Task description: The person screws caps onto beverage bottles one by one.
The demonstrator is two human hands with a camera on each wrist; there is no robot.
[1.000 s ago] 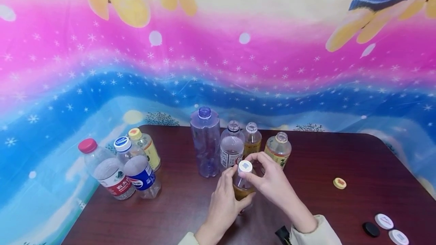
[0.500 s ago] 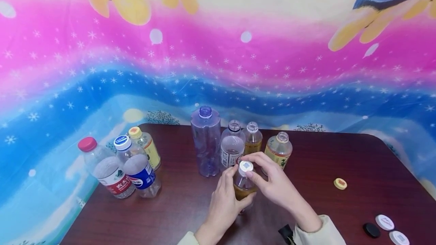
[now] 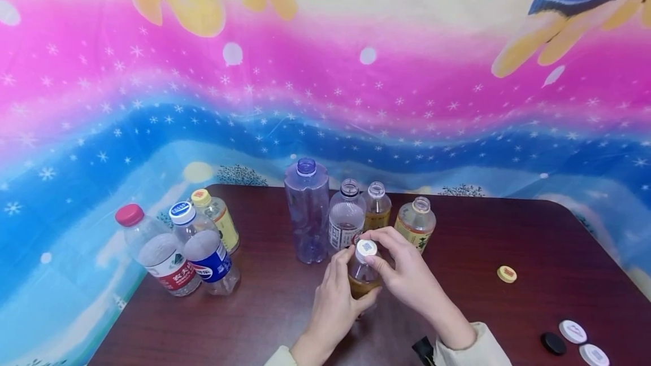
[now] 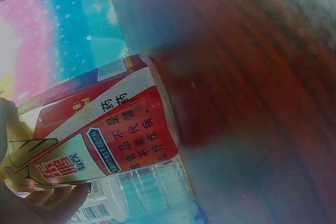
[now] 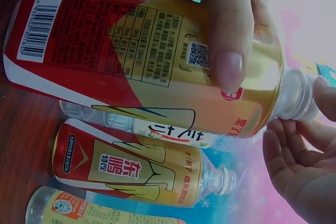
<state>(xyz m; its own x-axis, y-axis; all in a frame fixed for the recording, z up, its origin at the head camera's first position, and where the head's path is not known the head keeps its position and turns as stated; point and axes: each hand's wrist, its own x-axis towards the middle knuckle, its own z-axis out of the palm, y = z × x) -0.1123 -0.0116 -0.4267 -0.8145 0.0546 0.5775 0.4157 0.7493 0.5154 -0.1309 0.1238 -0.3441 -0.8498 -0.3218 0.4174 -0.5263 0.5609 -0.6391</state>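
My left hand (image 3: 333,301) grips a red-and-gold drink bottle (image 3: 363,286) round its body, thumb on the near side. The bottle stands upright, with a white bottle cap (image 3: 366,248) on its neck. Thumb and fingers of my right hand (image 3: 409,270) are round this cap from the right. In the left wrist view the bottle's label (image 4: 105,129) shows red and gold, with fingers at its left end. The right wrist view has the left thumb (image 5: 228,69) lying across the label and the right hand (image 5: 304,166) at the neck (image 5: 298,95).
Behind my hands stand uncapped bottles: a tall purple one (image 3: 307,213), a clear one (image 3: 348,213), a small one (image 3: 377,205) and a yellow-labelled one (image 3: 416,222). Capped bottles (image 3: 208,247) stand left. Loose caps lie right: yellow (image 3: 507,274), black (image 3: 553,343), white (image 3: 573,331).
Both hands keep their places on the bottle and its cap. The printed mark on the cap's top sits at a slightly different angle. Surrounding bottles and loose caps have not moved.
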